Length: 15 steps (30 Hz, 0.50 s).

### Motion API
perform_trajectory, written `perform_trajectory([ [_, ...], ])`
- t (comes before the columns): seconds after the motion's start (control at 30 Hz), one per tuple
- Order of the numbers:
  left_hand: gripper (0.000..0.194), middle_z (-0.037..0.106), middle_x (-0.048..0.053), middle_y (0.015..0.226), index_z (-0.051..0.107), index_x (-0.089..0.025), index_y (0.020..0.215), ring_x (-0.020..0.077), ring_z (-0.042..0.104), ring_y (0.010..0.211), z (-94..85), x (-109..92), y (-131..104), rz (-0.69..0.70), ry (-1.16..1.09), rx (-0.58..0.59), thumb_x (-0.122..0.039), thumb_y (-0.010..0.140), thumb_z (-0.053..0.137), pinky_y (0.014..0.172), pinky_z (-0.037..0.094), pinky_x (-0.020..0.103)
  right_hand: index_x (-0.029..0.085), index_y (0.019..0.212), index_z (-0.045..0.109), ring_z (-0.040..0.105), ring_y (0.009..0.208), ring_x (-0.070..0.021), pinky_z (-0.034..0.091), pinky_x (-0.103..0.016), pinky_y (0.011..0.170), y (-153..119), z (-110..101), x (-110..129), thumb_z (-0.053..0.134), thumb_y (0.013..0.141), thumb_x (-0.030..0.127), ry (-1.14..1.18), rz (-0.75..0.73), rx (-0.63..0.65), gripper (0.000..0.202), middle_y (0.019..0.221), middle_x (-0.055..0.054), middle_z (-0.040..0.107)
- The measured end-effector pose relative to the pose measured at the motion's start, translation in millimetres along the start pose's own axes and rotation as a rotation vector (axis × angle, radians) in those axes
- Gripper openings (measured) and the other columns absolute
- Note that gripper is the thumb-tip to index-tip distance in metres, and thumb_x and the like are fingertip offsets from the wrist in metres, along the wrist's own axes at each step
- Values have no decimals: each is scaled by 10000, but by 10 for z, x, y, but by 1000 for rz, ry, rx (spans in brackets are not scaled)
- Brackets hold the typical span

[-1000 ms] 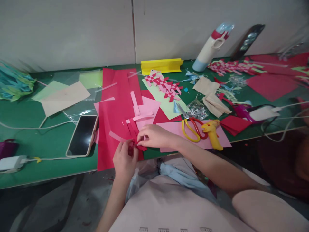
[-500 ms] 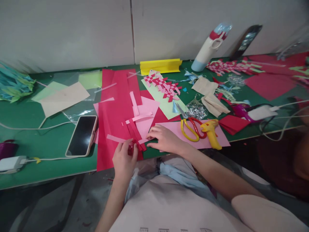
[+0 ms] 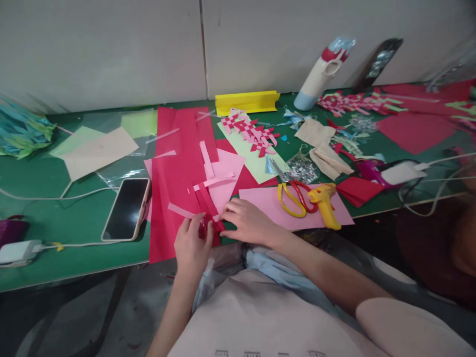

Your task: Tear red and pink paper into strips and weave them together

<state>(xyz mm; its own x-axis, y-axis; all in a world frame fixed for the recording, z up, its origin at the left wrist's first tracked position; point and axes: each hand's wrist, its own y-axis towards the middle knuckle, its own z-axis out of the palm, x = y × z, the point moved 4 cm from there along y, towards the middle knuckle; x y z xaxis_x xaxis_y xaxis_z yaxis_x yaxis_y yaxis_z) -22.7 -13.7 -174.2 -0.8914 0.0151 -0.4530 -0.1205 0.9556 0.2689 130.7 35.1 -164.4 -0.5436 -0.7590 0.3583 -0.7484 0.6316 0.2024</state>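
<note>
Strips (image 3: pixel 180 210) of red and pink paper were gathered near the front edge of the desk (image 3: pixel 78 218), over the red sheet (image 3: pixel 171 181) and between the two hands. To their left, a phone (image 3: pixel 127 208) was set face up. By the left hand (image 3: pixel 191 243), a small red bundle (image 3: pixel 203 229) was held between bent thumb and fingers, and a pink tail was left pointing leftward. By the right hand (image 3: pixel 247 220), the strip ends were reached; its fingers were curved, but whether anything was pinched could not be told. Farther right, the handles of the scissors (image 3: pixel 280 196) and the glue gun (image 3: pixel 327 206) were laid on the pink sheet (image 3: pixel 260 199).

The bundle, it was judged, could be loosened if the left hold were eased while a strip was being tugged; thin paper might also be creased or torn by too hard a pull.

Compared with half a second earlier, the right hand had been brought closer to the left, and the pink end between them was more covered. The pink tail had been shifted slightly rightward. The left hand's hold had been kept.
</note>
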Motion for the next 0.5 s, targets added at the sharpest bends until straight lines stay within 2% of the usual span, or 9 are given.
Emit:
perform_trajectory([
  [0.23, 219, 644, 66, 906, 633, -192, 1032, 207, 614, 795, -6, -33, 18, 4, 2, 22, -303, 852, 575, 645, 429, 272, 135, 945, 678, 512, 877, -219, 434, -352, 786, -12, 17, 3, 602, 856, 388, -41, -38, -22, 278, 900, -102, 608],
  [0.37, 226, 638, 66, 886, 631, -196, 1048, 203, 610, 782, -7, -36, 18, 17, 7, 13, -278, 844, 578, 642, 432, 275, 141, 913, 679, 516, 849, -203, 430, -339, 777, -11, 13, 30, 486, 929, 297, -68, -75, -32, 249, 863, -95, 611],
  [0.5, 268, 633, 74, 921, 620, -198, 1107, 208, 605, 812, -5, -44, 11, 50, 19, 20, -257, 851, 567, 673, 439, 281, 149, 906, 663, 514, 846, -198, 435, -334, 786, -18, 7, 49, 489, 921, 241, -57, -80, -60, 198, 863, -86, 612],
])
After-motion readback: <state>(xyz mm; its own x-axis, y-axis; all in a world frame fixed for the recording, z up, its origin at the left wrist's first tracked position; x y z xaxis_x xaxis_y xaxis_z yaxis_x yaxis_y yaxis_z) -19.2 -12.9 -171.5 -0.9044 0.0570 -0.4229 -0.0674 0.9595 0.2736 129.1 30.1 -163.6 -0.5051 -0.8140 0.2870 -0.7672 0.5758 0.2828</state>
